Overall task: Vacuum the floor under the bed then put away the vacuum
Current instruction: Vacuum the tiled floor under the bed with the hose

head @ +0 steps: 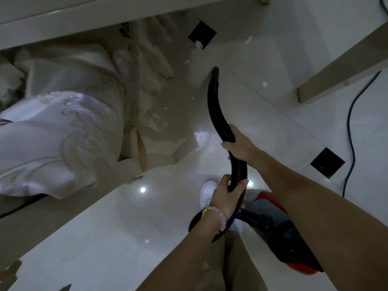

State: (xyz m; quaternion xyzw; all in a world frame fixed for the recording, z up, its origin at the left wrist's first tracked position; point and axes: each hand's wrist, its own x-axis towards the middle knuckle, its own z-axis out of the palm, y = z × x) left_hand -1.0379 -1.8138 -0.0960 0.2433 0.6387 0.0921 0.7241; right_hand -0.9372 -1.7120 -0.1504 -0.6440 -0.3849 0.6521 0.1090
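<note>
hose (216, 110) | right hand (241, 145) grips it farther up, left hand (225, 196) grips it nearer me | long axis runs near-to-far, nozzle at far end | bed (63, 127) lies left of nozzle; vacuum (270, 208) near right | I judge next: swing nozzle left, under bed
</note>
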